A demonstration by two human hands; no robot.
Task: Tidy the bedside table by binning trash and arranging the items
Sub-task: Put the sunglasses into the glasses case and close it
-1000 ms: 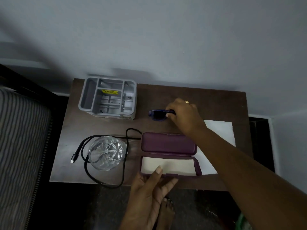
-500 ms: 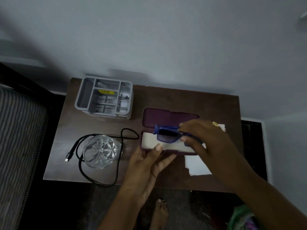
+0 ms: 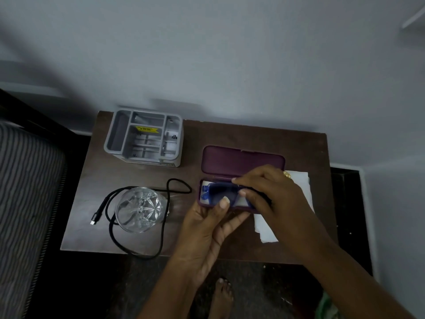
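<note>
Head view: about midway, by the look of it. Right hand (image 3: 269, 194) clamped on the glasses (image 3: 218, 194), thumb and fingertips pinching the frame, holding them down in the open case (image 3: 199, 197). Left hand (image 3: 207, 229) just below it, thumb pressed on the near rim, fingers along the front wall, gripping the case steady. Hands close together, almost touching. Glasses mostly inside, one end hidden under the right hand, so cannot tell whether fully seated. Left to do, judging from the table (image 3: 299, 153): let go, fold down the lid (image 3: 241, 161), then deal with everything else. White paper (image 3: 301, 183) under and to the right of the right hand, likely the trash, not yet binned; no bin in sight. Left of the left hand, a cable (image 3: 101, 208) sprawled in loose loops round a glass (image 3: 139, 209), neither arranged. Beyond the left hand, by the wall, an organiser (image 3: 143, 139) with a yellow label (image 3: 147, 129) inside. Glasses of translucent blue plastic, chunky, rectangular, glossy. Case a rounded maroon oblong, matte, hard-shelled by the look, pale lining in the lower half, lid swung open beyond both hands. Paper thin, slightly creased, probably tissue. Cable black, rubbery, limp, thicker at the loose end. Glass clear, cut in a star pattern, heavy-looking. Organiser grey moulded plastic with straight dividers. Table dark wood grain, smooth, dull sheen.
</note>
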